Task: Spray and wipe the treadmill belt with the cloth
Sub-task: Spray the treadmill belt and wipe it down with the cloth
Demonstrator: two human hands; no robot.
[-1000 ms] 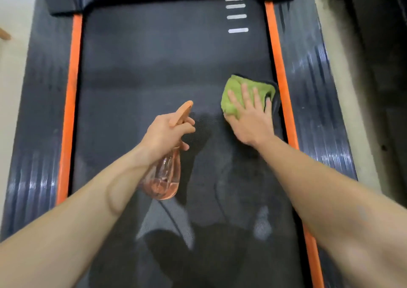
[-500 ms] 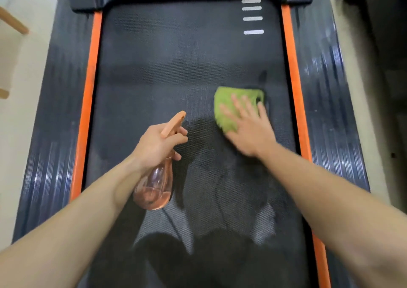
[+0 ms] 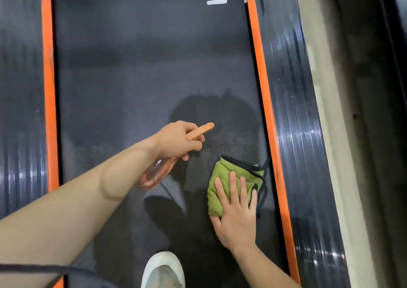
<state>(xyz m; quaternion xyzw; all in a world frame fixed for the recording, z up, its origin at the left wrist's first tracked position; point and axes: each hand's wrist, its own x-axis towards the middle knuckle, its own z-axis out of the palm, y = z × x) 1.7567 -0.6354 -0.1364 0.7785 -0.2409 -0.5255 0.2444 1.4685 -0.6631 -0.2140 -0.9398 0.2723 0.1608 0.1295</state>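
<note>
View looking down over two bare arms onto a treadmill belt (image 3: 143, 78), a dark, finely dimpled rubbery surface. The left hand (image 3: 176, 140) has its fingers curled around the neck of a spray bottle (image 3: 154, 175), a rounded, see-through pinkish-orange plastic body with a flat orange nozzle pointing forward and to the right. The right hand (image 3: 236, 217) lies flat with fingers straight and slightly spread, pressing down on a cloth (image 3: 220, 173), a soft, crumpled green fabric with dark edging, which rests on the belt under the fingers, just right of the bottle and nearer the body than the left hand. Beyond the right hand, ahead of the nozzle, a darker damp-looking patch (image 3: 215, 111) spreads on the belt. Glossy orange strips (image 3: 262, 89) edge the belt, with shiny ribbed black side rails (image 3: 295, 111) outside both hands. Two white bars (image 3: 215, 1) mark the belt far ahead. A white shoe (image 3: 163, 270) sits between the forearms. Half a second earlier the cloth and right hand were farther up the belt, level with the left hand; they have now drawn back toward the body.
</note>
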